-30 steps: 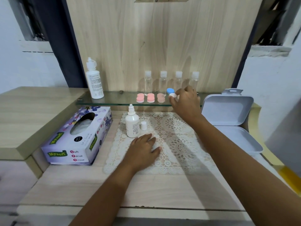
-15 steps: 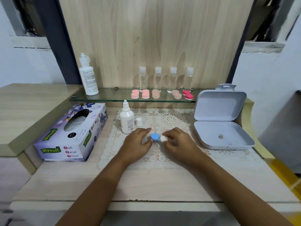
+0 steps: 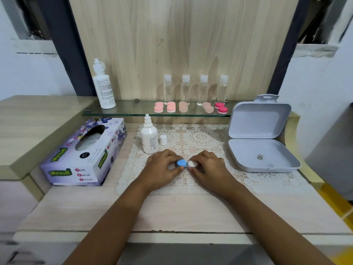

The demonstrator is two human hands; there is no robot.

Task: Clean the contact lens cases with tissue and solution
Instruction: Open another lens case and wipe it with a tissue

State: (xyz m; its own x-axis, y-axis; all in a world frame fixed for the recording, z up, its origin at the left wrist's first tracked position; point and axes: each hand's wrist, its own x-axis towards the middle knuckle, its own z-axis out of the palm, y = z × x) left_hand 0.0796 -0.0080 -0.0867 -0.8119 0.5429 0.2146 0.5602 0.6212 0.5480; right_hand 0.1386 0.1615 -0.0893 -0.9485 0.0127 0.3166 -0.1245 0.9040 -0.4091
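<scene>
The blue-and-white contact lens case (image 3: 185, 164) lay at the middle of the lace mat (image 3: 200, 138); whether resting or lifted I could not tell. The left hand (image 3: 162, 166) pinched its blue cap (image 3: 180, 163), the right hand (image 3: 210, 166) its white cap (image 3: 191, 163), fingers curled close. A slipping twist could flick a cap away or knock over the uncapped solution bottle (image 3: 149, 138) nearby.

The lens case (image 3: 184, 163) is sitting between the left hand (image 3: 162, 168) and right hand (image 3: 209, 168), over the lace mat (image 3: 200, 139); the dropper bottle (image 3: 149, 139) is standing just behind, its cap (image 3: 163, 140) at its right; the tissue box (image 3: 84, 156) is lying left of the mat, the hinged box (image 3: 261, 156) right; the glass shelf (image 3: 133, 110) behind is bearing bottles (image 3: 185, 88), with other cases (image 3: 171, 107) before them.
</scene>
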